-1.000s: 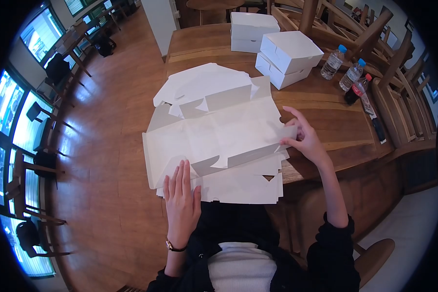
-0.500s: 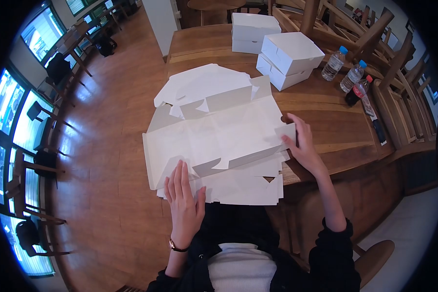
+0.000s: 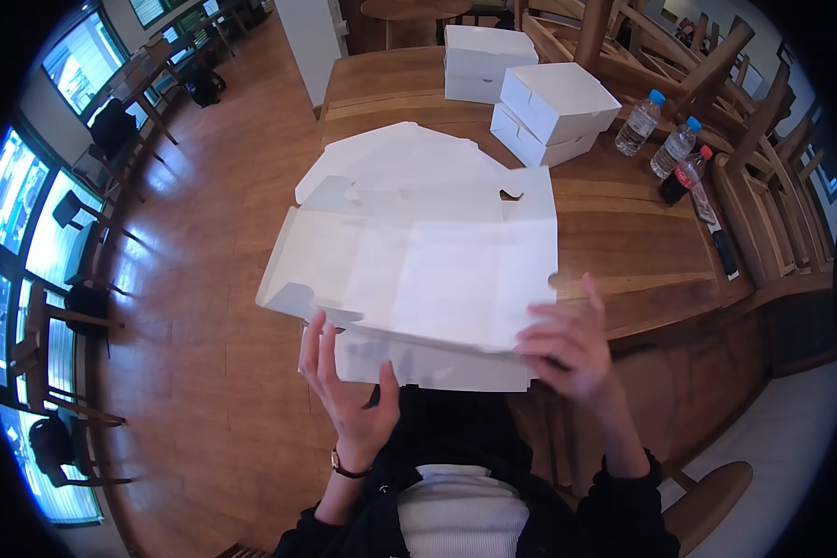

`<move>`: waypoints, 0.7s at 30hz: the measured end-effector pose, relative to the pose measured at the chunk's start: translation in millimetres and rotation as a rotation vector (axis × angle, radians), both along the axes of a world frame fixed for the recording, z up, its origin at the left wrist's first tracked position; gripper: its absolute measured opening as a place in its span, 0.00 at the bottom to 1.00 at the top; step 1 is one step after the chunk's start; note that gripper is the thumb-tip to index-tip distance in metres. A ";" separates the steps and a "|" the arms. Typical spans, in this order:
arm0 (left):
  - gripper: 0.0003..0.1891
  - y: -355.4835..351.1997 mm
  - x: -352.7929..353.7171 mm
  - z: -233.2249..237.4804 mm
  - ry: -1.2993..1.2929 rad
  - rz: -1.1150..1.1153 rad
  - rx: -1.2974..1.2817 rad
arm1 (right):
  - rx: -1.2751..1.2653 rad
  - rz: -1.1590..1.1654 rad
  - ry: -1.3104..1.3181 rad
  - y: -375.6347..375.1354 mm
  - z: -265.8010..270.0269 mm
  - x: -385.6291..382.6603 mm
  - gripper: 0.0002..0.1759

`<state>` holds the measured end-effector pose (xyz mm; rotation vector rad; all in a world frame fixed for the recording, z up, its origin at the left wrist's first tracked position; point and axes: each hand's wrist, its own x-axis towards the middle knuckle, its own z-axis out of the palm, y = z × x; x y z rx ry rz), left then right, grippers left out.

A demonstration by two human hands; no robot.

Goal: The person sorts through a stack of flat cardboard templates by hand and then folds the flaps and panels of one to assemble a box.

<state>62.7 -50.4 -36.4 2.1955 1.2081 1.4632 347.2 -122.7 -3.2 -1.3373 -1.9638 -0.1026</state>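
Observation:
An unfolded white cardboard box blank (image 3: 418,270) lies on top of more flat white box blanks (image 3: 400,149) at the table's near end. Its creased side flaps and cut-out tabs stand partly raised. My left hand (image 3: 352,395) is open at the near left edge, fingers up and spread, fingertips right by a raised corner flap (image 3: 314,302). Slightly blurred, my right hand (image 3: 572,349) is open at the near right corner, its fingers spread and overlapping the blank's edge. Below it, the lower blanks (image 3: 465,370) jut out toward me.
Folded white boxes stand at the back of the wooden table (image 3: 623,251), a nearer stack (image 3: 563,107) and a farther one (image 3: 488,60). Water bottles (image 3: 640,123) and a cola bottle (image 3: 684,177) line the right side. Upturned wooden chairs (image 3: 716,84) rest beyond them.
The top blank has turned slightly clockwise, its right side now nearer me, and its long flaps lie flatter. My right hand has moved down from the right end flap; my left hand's fingers have spread.

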 end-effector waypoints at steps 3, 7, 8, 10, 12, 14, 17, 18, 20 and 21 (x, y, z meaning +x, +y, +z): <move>0.45 -11.7 0.0 8.1 0.010 -0.117 0.026 | 0.135 0.048 -0.056 -8.9 1.3 -38.1 0.11; 0.41 -20.1 2.7 23.3 0.090 -0.189 -0.056 | 0.260 0.098 -0.113 -10.3 -6.2 -77.7 0.18; 0.39 -20.8 1.4 26.2 0.141 -0.189 -0.090 | 0.285 0.106 -0.121 -8.1 -10.6 -83.2 0.20; 0.34 -18.9 -3.7 20.0 0.113 -0.196 -0.143 | 0.257 0.116 -0.105 -1.5 -11.0 -84.5 0.20; 0.30 -16.9 -11.3 16.2 0.112 -0.204 -0.163 | 0.192 0.119 -0.072 0.8 -16.5 -82.2 0.21; 0.26 -13.7 -17.5 15.4 0.137 -0.221 -0.146 | 0.123 0.112 -0.045 2.5 -16.0 -81.5 0.22; 0.25 -11.6 -18.4 13.1 0.144 -0.208 -0.136 | 0.026 0.096 -0.019 3.8 -8.7 -83.9 0.23; 0.24 -11.8 -16.8 12.6 0.105 -0.201 -0.143 | -0.005 0.090 -0.013 4.3 -6.5 -84.8 0.23; 0.23 -12.8 -12.0 11.5 0.027 -0.189 -0.154 | -0.025 0.104 -0.007 6.9 -7.9 -84.9 0.20; 0.23 -12.2 -11.9 10.9 0.042 -0.190 -0.140 | -0.034 0.111 -0.004 7.8 -8.9 -85.1 0.19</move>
